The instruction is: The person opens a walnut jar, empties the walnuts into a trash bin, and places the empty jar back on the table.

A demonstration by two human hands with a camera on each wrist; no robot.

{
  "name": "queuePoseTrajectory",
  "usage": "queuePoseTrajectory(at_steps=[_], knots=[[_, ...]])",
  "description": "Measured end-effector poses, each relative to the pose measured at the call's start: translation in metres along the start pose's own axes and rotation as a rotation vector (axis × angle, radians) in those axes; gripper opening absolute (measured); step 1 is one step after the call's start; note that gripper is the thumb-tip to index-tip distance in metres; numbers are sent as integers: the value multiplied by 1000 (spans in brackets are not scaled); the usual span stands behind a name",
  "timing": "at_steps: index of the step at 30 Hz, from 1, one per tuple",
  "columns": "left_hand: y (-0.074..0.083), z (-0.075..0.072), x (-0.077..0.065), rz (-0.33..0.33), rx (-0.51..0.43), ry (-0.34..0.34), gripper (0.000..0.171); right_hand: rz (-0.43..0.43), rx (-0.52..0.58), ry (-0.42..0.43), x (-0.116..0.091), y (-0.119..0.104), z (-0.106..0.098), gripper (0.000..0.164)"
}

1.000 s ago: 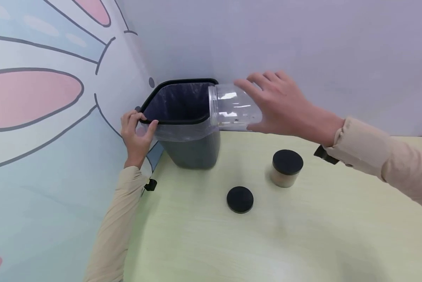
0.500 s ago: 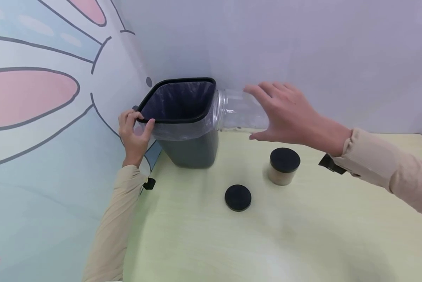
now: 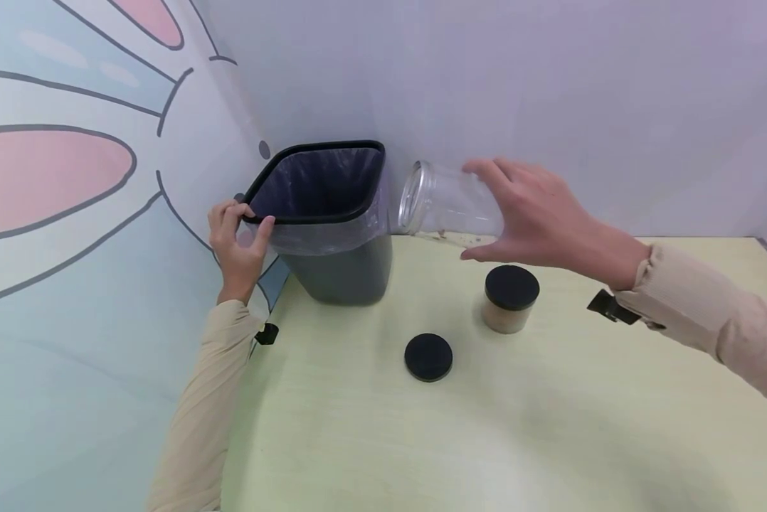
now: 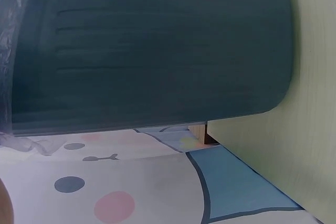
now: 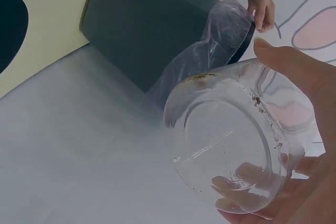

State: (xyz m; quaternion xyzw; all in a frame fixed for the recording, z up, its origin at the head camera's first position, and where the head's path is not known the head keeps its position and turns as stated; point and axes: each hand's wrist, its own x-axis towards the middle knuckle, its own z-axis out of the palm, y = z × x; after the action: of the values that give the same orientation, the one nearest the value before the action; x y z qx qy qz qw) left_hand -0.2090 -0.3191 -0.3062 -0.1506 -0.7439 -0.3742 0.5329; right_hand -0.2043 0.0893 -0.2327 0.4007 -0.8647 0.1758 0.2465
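My right hand (image 3: 533,213) grips a clear plastic jar (image 3: 450,203) on its side, its mouth pointing left toward the trash can. In the right wrist view brown specks cling inside the jar (image 5: 226,140). My left hand (image 3: 237,245) pinches the near left corner of the dark trash can's (image 3: 345,274) black rim, thumb outside. A thin clear bag (image 3: 326,240) lines the can and folds over its rim. The jar is a short way right of the can. A flat black lid (image 3: 428,357) lies on the table.
A shorter jar with a black lid (image 3: 510,299) stands on the pale table (image 3: 486,427), below the right hand. A wall with a cartoon mural (image 3: 70,284) runs along the left, and a plain light wall (image 3: 518,85) stands behind.
The jar has moved right, from over the can's right rim to clear of it, and its mouth has turned more into view. The left hand keeps its hold on the rim.
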Motion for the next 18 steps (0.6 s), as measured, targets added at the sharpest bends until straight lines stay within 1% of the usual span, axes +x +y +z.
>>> queuePoseTrajectory(at_steps=[2, 4, 13, 18], knots=[[4, 0, 1, -9, -3, 0, 31, 17, 11, -12, -2, 1, 0, 95], [4, -1, 1, -6, -9, 1, 30, 32, 19, -23, -4, 2, 1, 95], [-6, 0, 0, 8, -24, 23, 38, 84, 100, -61, -17, 5, 5, 95], [-8, -1, 2, 9, -26, 33, 36, 120, 139, -81, -25, 4, 8, 95]])
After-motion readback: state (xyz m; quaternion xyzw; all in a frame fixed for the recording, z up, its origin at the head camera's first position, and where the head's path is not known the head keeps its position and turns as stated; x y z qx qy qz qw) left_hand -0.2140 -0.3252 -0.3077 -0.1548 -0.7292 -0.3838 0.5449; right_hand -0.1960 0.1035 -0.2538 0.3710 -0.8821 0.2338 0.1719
